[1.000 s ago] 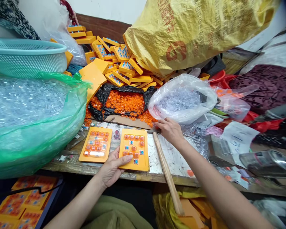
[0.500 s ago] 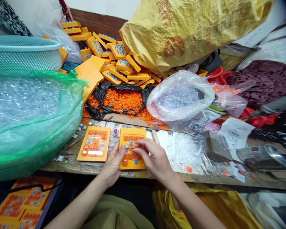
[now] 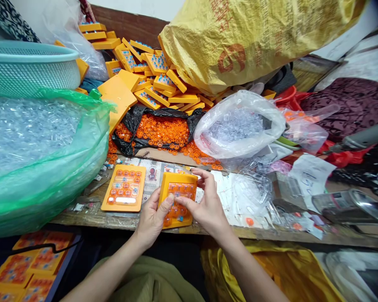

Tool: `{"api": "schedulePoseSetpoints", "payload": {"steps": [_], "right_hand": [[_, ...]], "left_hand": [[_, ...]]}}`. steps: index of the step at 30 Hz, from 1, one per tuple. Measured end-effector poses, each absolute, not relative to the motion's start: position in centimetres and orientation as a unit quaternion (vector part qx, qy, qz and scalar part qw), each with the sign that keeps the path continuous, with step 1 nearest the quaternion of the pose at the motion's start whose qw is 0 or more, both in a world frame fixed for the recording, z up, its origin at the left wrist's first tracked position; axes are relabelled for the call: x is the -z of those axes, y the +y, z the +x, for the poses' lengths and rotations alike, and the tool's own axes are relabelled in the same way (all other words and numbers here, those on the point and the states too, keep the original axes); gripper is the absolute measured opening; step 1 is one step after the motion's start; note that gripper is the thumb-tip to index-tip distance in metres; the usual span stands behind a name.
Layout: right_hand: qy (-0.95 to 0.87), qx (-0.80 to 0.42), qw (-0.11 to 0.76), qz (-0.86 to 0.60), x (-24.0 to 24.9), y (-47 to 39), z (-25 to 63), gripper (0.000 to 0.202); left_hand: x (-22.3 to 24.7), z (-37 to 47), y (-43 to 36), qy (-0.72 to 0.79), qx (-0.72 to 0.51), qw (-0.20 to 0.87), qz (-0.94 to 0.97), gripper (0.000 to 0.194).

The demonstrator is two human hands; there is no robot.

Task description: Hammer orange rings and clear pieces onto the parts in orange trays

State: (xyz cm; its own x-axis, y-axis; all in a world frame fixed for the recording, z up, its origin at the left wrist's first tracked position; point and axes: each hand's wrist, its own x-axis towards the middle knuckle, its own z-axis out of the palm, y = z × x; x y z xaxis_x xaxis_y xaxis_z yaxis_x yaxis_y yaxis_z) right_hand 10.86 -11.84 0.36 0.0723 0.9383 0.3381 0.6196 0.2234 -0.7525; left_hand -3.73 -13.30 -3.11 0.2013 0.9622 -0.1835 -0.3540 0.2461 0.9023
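Note:
A yellow plastic keypad panel (image 3: 179, 178) with clear orange round keys is between my hands, tilted slightly up at the bench's front edge. My left hand (image 3: 151, 216) grips its left side, thumb over the face. At the right side, my right hand (image 3: 209, 205) has its thumb on the keys and its fingers bent around the upper right edge. The fingertips behind the panel are hidden. A second keypad panel (image 3: 124, 188), with similar orange keys and a clear long bar, lies flat on the bench to the left.
Behind the panels, a black bag (image 3: 130, 144) holds orange rings. A white bag (image 3: 239, 144) and a green bag (image 3: 50, 188) hold clear plastic pieces. Yellow panels (image 3: 184, 98) are heaped at the back under a yellow sack (image 3: 255, 42). Finished-looking panels (image 3: 15, 268) lie low left.
The held panel has tilted up and shifted slightly right. My right hand has gone from fingers pinched over the keys to holding the panel's right edge.

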Motion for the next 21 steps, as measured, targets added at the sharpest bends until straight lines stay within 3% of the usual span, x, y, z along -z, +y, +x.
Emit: {"api": "schedulePoseSetpoints", "payload": {"steps": [4,7,10,16,18,21], "right_hand": [[-0.616,-0.283,0.404,-0.614,-0.9,-11.2,11.4,0.075],[-0.537,-0.472,0.406,-0.57,-1.3,-11.0,11.8,0.068],[-0.475,-0.517,0.426,-0.57,-1.6,-10.9,11.4,0.065],[-0.54,-0.429,0.429,-0.583,-1.2,-10.5,11.7,0.059],[-0.582,-0.327,0.374,-0.644,-1.1,-10.2,14.1,0.055],[-0.594,-0.069,0.268,-0.755,-1.0,-9.6,19.6,0.036]], "left_hand": [[3.1,-3.9,-13.4,0.395,-0.485,0.668,0.403,0.034],[3.0,-4.1,-13.5,0.396,-0.482,0.658,0.422,0.033],[3.0,-4.1,-13.6,0.397,-0.482,0.655,0.426,0.034],[2.5,-3.7,-13.2,0.356,-0.482,0.758,0.258,0.044],[2.2,-3.6,-13.0,0.354,-0.483,0.775,0.202,0.048],[1.7,-3.5,-12.8,0.358,-0.496,0.779,0.141,0.05]]}}
